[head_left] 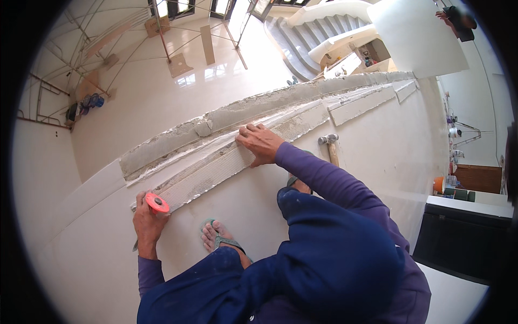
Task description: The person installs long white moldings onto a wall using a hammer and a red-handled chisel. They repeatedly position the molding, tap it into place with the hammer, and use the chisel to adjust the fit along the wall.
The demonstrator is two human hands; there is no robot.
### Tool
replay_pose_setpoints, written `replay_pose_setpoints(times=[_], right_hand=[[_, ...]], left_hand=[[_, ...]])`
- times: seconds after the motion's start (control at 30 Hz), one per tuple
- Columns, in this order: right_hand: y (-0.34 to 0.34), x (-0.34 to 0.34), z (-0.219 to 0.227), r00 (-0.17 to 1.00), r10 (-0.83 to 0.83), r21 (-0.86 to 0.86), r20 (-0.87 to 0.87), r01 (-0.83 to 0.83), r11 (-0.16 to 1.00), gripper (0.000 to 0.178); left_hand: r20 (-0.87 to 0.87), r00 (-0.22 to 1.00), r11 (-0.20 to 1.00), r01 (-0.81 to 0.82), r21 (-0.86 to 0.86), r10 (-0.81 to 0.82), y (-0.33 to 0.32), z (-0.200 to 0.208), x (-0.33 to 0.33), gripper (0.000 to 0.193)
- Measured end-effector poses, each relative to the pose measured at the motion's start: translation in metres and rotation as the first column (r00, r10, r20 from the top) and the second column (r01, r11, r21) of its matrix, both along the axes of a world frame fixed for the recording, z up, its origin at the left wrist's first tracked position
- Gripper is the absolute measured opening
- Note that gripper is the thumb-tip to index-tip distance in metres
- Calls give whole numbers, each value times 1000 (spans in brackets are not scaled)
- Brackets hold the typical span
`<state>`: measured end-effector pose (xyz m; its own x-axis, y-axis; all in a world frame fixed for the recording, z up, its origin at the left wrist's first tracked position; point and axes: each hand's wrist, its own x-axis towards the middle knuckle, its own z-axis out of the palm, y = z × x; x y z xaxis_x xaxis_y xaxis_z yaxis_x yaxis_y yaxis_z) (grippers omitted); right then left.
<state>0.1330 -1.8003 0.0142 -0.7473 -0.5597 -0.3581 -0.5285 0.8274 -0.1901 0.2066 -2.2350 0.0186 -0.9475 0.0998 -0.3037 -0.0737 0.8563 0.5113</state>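
Across the floor in front of me lies a long pale strip (208, 175) with a ribbed face and rough, mortar-caked edges. My right hand (259, 144) rests on its middle, fingers bent over the far side and thumb on the near side. At the strip's left end, my left hand (149, 220) is closed round what looks like a chisel (157, 202), with a round red-orange guard and a dark knob at its centre. Its shaft is mostly hidden by the hand. A hammer (331, 148) with a wooden handle lies by my right foot.
A low, rough mortar ridge (237, 110) runs along the floor edge beyond the strip. Another strip (361, 105) lies farther right. Beyond the ridge are a lower floor, scaffold poles (162, 46) and a curved staircase (302, 43). A person (458, 24) is at the upper right.
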Motion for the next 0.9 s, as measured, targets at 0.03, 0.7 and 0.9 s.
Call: replay_pose_setpoints(times=[0.03,0.7,0.9], right_hand=[[-5,1,0,1000,-1,-2,7,1,1000,87],[-23,88,47,841,-208,-335,500,409,849,53],[-19,121,79,539,-31,-183,842,339,923,46]], left_hand=[[-24,1000,1000,20,-2,-20,-5,0,1,79],[-28,981,981,193,19,-192,0,-4,-9,68],[17,976,975,216,45,-217,-2,-4,-15,73]])
